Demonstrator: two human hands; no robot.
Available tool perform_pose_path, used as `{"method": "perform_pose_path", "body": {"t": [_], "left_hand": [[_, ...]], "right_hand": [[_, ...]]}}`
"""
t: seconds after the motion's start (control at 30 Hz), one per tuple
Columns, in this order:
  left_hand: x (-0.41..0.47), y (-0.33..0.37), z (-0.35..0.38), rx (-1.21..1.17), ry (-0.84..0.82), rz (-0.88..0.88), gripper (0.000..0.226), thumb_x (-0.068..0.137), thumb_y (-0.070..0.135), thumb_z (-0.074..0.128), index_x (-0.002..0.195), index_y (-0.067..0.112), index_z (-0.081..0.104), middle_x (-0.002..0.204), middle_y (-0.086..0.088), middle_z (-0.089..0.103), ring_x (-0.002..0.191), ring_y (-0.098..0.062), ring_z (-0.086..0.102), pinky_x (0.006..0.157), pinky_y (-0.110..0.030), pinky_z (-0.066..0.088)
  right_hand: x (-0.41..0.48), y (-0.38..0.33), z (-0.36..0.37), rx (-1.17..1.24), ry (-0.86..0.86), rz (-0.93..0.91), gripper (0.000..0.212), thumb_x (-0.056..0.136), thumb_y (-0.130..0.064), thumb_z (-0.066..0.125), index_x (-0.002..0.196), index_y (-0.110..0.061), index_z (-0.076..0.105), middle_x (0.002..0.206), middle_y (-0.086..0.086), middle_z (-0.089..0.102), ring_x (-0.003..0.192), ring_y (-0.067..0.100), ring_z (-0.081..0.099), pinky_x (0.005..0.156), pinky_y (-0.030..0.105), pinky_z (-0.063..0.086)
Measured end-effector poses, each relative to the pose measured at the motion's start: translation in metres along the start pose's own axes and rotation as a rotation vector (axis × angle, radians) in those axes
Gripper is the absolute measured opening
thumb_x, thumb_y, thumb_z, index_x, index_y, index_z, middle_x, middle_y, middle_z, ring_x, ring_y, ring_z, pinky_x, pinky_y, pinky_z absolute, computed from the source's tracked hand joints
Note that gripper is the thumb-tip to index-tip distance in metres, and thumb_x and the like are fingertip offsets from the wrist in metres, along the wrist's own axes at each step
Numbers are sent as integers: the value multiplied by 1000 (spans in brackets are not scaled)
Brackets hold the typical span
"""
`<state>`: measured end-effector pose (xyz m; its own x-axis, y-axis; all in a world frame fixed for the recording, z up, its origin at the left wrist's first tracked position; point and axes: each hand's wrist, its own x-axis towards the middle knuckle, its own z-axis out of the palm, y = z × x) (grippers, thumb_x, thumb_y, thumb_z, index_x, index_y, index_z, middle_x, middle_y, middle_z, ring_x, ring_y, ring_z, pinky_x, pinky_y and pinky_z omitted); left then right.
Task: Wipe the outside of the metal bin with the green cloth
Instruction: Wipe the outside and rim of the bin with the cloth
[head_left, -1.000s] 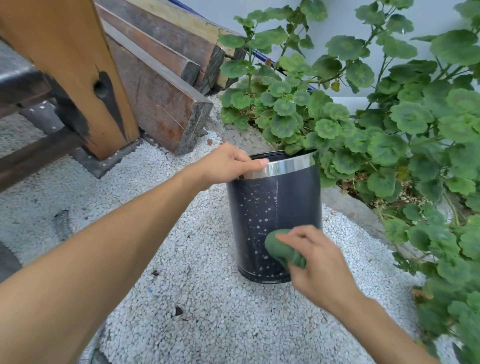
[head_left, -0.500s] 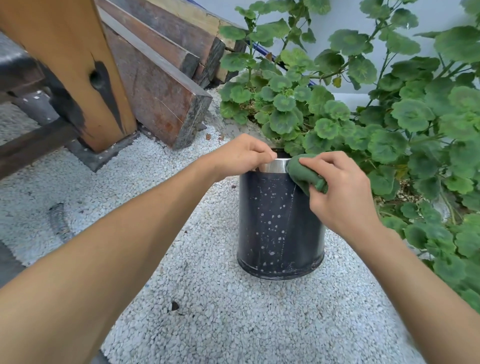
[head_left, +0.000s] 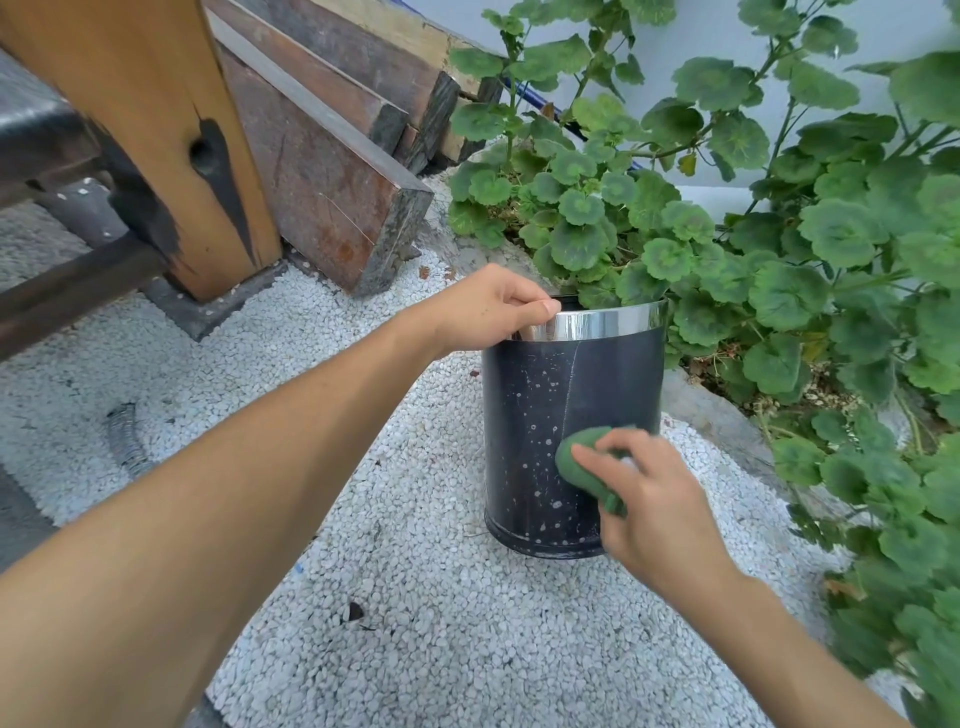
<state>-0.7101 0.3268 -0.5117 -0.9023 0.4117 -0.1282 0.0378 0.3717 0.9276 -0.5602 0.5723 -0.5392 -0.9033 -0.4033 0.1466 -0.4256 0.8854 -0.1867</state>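
L to R: wooden post (head_left: 156, 130) and stacked timber beams (head_left: 332, 171) sit at the far-left edge of the gravel ground (head_left: 415, 623), well apart from the work. Left hand (head_left: 483, 309) is clamped on the chrome rim (head_left: 602, 325) of the metal bin (head_left: 524, 415), thumb on the outside and fingers curled over the lip, same grip as half a sec ago, so the bin stays braced and upright. The bin stands on the gravel near its far-right edge, just beside the raised bed w/ the leafy plant (head_left: 779, 249), leaves overhanging the rim's back side. What changed: right hand (head_left: 654, 504) w/ the green cloth (head_left: 582, 460) was up at the rim half a sec ago, now it's down at the lower third of the wall, approx the height it held a sec ago, so that reads as one full up-down stroke. Right hand is closed round the bunched cloth, fingers pressing it flat to the dark wall; it's motion-blurred, prob still mid-swipe. Meaning for the task: the strip right of the faint vertical line looks cleaner and duller, while the left-front part still carries pale spots and specks. Judgement: partway done; the spotted front-left area and the hidden back side remain, and the bin prob needs turning.
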Motion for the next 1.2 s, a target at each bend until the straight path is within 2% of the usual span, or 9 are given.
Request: {"method": "perform_pose_path", "body": {"t": [0.1, 0.2, 0.3, 0.43, 0.6, 0.7, 0.9, 1.07, 1.2], "left_hand": [[1, 2, -1, 25, -23, 22, 29, 101, 37, 62, 85, 19, 78, 71, 33, 68, 68, 17, 60, 79, -21, 44], [1, 3, -1, 72, -23, 28, 48, 101, 43, 61, 78, 1, 64, 57, 18, 49, 51, 2, 45, 59, -13, 38], [-1, 6, 0, 143, -32, 49, 55, 101, 47, 59, 69, 2, 50, 52, 13, 32, 47, -5, 31, 45, -13, 28], [1, 12, 0, 219, -35, 39, 49, 101, 47, 59, 73, 7, 68, 50, 22, 56, 50, 5, 48, 58, -15, 42], [1, 27, 7, 210, -103, 48, 54, 99, 45, 63, 63, 7, 50, 51, 8, 27, 44, -9, 28, 42, -13, 26], [5, 40, 15, 275, -173, 52, 54, 98, 46, 64, 60, 13, 45, 60, -3, 24, 52, -17, 24, 45, -17, 28], [13, 53, 28, 334, -168, 57, 56, 96, 50, 64, 56, 17, 41, 59, 1, 26, 55, -17, 26, 46, -24, 23], [19, 57, 36, 293, -161, 35, 55, 97, 33, 65, 52, 20, 35, 58, 1, 24, 57, -19, 24, 52, -26, 23], [19, 56, 36, 279, -148, 43, 57, 99, 42, 64, 57, 16, 35, 58, 1, 23, 54, -18, 23, 48, -25, 22]], "right_hand": [[-30, -5, 14, -2, -111, 24, 66, 52, 4, 84, 115, -15, 74, 106, 6, 64, 90, 24, 60, 66, 39, 60], [-55, -8, 27, 3, -194, 19, 67, 48, 2, 82, 113, -15, 75, 103, 3, 63, 87, 22, 61, 65, 35, 59], [-68, -7, 32, 1, -219, 28, 66, 45, 2, 79, 109, -15, 77, 102, 1, 63, 86, 23, 62, 64, 31, 58], [-63, -7, 23, 48, -220, 60, 65, 47, 3, 77, 109, -17, 77, 103, -2, 63, 86, 22, 65, 59, 33, 60], [-35, -3, -13, 150, -64, 40, 59, 61, 1, 84, 117, -15, 72, 111, -4, 61, 93, 14, 60, 75, 27, 57], [-10, 1, -35, 137, 121, 14, 56, 64, 3, 81, 117, -12, 73, 113, 4, 63, 98, 17, 60, 84, 21, 50], [31, 12, -62, 28, 425, -11, 45, 70, 5, 75, 113, -7, 75, 110, 12, 66, 96, 30, 63, 82, 42, 52], [42, 11, -56, 53, 468, 26, 45, 70, 5, 72, 113, -8, 75, 109, 13, 66, 95, 34, 62, 84, 44, 51], [40, 14, -47, 39, 442, 18, 49, 67, 7, 74, 114, -10, 75, 109, 12, 65, 91, 34, 60, 81, 40, 49]]}}
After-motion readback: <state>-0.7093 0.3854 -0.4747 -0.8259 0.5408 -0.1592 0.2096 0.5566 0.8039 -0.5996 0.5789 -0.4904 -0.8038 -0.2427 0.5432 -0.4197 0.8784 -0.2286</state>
